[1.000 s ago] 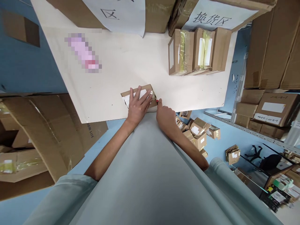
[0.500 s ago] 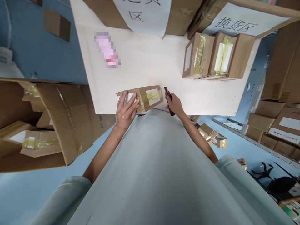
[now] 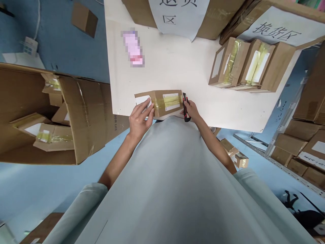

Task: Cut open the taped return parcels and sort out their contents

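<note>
A small brown cardboard box (image 3: pixel 158 107) lies at the near edge of the white table, with yellowish tape and white labels on it. My left hand (image 3: pixel 140 119) rests on the box's left part, fingers stretched over a white label. In my right hand (image 3: pixel 192 111) is a black and red box cutter (image 3: pixel 186 107), gripped with the fingers wrapped round it. The cutter's upper end is at the right end of the box; whether its blade touches the tape I cannot tell.
Taped boxes (image 3: pixel 243 66) stand at the table's right, before larger cartons with handwritten paper signs (image 3: pixel 273 25). A blurred pink item (image 3: pixel 133 47) lies at the back left. An open carton (image 3: pixel 88 118) holding small boxes stands left of the white table (image 3: pixel 172 67).
The box cutter has come up against the right end of the box. My left hand has slid a little toward the near side of the box. The camera view has shifted.
</note>
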Available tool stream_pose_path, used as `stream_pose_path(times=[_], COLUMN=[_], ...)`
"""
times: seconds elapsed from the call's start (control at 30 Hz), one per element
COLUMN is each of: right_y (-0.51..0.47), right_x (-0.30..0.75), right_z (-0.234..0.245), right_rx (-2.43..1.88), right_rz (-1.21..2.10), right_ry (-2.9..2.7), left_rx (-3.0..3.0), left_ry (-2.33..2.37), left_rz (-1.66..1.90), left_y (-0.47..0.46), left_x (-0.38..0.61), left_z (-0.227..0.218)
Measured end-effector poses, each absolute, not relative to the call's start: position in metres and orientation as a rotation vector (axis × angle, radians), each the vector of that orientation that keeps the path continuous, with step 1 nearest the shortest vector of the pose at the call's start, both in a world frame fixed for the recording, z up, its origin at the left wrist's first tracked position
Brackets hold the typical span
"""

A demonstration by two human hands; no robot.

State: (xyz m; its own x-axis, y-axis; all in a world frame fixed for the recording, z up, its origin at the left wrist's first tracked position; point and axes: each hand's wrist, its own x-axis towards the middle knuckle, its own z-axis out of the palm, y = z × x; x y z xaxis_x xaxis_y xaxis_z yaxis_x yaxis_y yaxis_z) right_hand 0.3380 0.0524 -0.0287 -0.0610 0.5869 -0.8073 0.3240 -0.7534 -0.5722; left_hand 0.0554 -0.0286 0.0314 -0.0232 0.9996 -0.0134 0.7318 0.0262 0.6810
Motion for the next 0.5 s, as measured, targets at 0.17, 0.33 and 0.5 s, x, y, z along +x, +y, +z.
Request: stream_pose_path(times=[0.17, 0.33, 0.5], right_y=[0.036, 0.015, 0.001], right_x=[0.369, 0.413, 0.429], right_z=[-0.01, 0.018, 0.032], right_rx=[-2.031, -2.122, -2.305], right_rz=[1.733, 1.499, 1.349], right_ry=[-1.077, -1.15, -1.289], left_rx=[1.572, 1.147, 0.965], left_ry=[1.786, 1.616, 1.478], left_rz=[0.798, 0.8, 0.75], left_y=[-0.016, -0.004, 0.004], left_x=[0.066, 0.095, 0.118], left_z=[0.04, 0.01, -0.028])
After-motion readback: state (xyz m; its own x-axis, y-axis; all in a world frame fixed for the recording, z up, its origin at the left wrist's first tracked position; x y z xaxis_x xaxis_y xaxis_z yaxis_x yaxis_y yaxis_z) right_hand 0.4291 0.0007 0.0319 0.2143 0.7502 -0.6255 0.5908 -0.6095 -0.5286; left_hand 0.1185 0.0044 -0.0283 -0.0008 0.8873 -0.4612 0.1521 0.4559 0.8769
